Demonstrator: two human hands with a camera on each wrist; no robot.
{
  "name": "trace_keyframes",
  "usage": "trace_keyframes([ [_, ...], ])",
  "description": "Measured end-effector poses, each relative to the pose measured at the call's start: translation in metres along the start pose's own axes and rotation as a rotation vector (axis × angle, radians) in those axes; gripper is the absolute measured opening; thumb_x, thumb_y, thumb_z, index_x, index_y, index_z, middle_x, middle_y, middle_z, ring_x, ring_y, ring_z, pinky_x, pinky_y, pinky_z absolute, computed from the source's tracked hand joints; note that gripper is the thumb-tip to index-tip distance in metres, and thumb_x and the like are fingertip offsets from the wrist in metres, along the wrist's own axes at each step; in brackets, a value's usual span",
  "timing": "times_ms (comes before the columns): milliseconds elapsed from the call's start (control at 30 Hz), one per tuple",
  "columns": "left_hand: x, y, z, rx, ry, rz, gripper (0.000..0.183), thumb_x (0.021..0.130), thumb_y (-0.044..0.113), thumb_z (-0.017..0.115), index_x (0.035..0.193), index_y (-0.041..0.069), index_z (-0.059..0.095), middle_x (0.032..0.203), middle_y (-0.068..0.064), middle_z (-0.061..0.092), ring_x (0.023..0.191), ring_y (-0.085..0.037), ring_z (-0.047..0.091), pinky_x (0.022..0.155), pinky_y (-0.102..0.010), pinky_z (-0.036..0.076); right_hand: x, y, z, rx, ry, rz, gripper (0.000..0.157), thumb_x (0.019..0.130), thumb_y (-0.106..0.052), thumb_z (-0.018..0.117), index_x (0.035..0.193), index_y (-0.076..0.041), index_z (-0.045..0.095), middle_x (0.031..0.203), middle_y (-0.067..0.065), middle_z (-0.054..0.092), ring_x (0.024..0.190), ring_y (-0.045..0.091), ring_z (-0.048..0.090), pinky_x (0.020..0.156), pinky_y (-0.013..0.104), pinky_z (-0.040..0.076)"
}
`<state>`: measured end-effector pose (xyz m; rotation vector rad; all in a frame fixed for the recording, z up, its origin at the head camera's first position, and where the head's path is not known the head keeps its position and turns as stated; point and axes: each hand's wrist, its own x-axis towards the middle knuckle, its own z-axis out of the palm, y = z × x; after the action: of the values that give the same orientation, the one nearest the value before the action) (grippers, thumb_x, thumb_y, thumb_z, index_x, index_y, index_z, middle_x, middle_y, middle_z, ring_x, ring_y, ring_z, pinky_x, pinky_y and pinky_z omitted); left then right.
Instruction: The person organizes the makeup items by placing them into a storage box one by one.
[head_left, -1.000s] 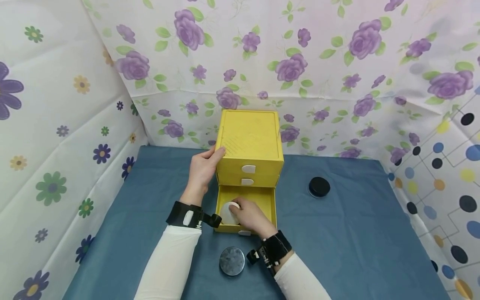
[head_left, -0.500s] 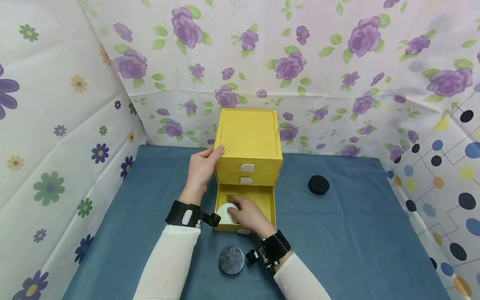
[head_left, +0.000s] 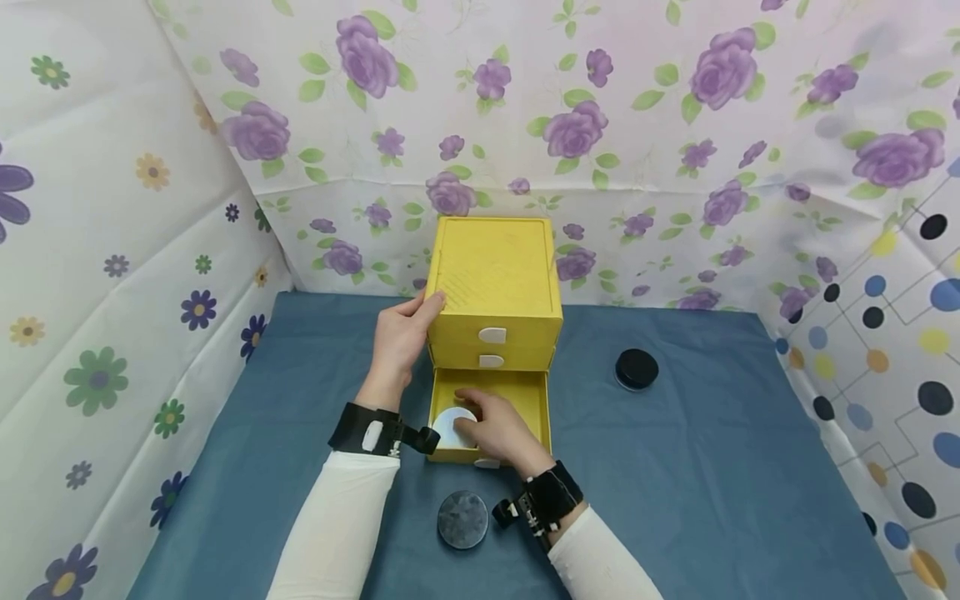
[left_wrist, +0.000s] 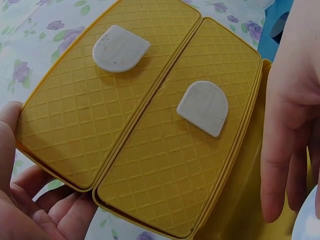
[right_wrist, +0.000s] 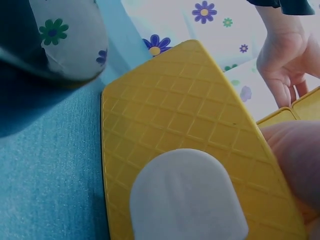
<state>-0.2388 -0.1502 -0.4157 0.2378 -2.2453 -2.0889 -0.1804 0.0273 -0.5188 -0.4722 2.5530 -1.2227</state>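
A yellow drawer cabinet (head_left: 495, 265) with white tabs stands in the middle of the table. My left hand (head_left: 399, 340) grips its left side, thumb at the top front edge and fingers curled along the side, as the left wrist view shows. The bottom drawer (head_left: 538, 402) is pulled out. Inside, at its left front, lies a pale, shiny round disc (head_left: 448, 427). Over the drawer my right hand (head_left: 501, 427) has its fingers extended, the thumb overlapping the disc's right edge. The left wrist view shows only a corner of the disc (left_wrist: 306, 227).
A round grey tin-like object (head_left: 462, 520) sits on the blue cloth (head_left: 697, 475) in front of the drawer. To the cabinet's right stands a round container with a black top (head_left: 637, 368). Patterned curtains (head_left: 637, 150) enclose the back and sides.
My right hand held the disc tilted a second ago; its fingers have since spread off it, and the disc lies flatter in the drawer. The left hand stays on the cabinet.
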Motion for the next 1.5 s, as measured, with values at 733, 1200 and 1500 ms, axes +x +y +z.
trace_keyframes([
  [733, -0.0006, -0.0007, 0.0004, 0.006, 0.015, -0.013, 0.067, 0.082, 0.063, 0.071, 0.133, 0.019, 0.063, 0.141, 0.012, 0.055, 0.131, -0.015, 0.045, 0.108, -0.045, 0.041, -0.0026, -0.0022, 0.0007, -0.005, 0.057, 0.024, 0.036, 0.099, -0.034, 0.061, 0.128, -0.015, 0.065, 0.107, -0.002, 0.068, 0.093, 0.013, 0.059, 0.087, 0.038, 0.054],
  [1200, -0.0018, 0.0007, 0.0012, 0.025, 0.019, -0.015, 0.067, 0.082, 0.064, 0.070, 0.134, 0.022, 0.062, 0.142, 0.010, 0.054, 0.130, -0.016, 0.046, 0.108, -0.046, 0.041, -0.0045, -0.0023, 0.0005, 0.007, 0.072, 0.018, 0.038, 0.100, -0.037, 0.059, 0.130, -0.015, 0.063, 0.106, -0.003, 0.067, 0.091, 0.013, 0.059, 0.084, 0.037, 0.055],
  [1500, -0.0009, 0.0002, 0.0006, 0.010, 0.019, -0.021, 0.068, 0.082, 0.063, 0.071, 0.134, 0.022, 0.062, 0.142, 0.008, 0.055, 0.128, -0.015, 0.048, 0.106, -0.044, 0.044, -0.0047, -0.0026, 0.0005, 0.067, 0.144, -0.007, 0.032, 0.102, -0.035, 0.055, 0.130, -0.021, 0.064, 0.108, -0.008, 0.066, 0.096, 0.010, 0.060, 0.085, 0.038, 0.055],
])
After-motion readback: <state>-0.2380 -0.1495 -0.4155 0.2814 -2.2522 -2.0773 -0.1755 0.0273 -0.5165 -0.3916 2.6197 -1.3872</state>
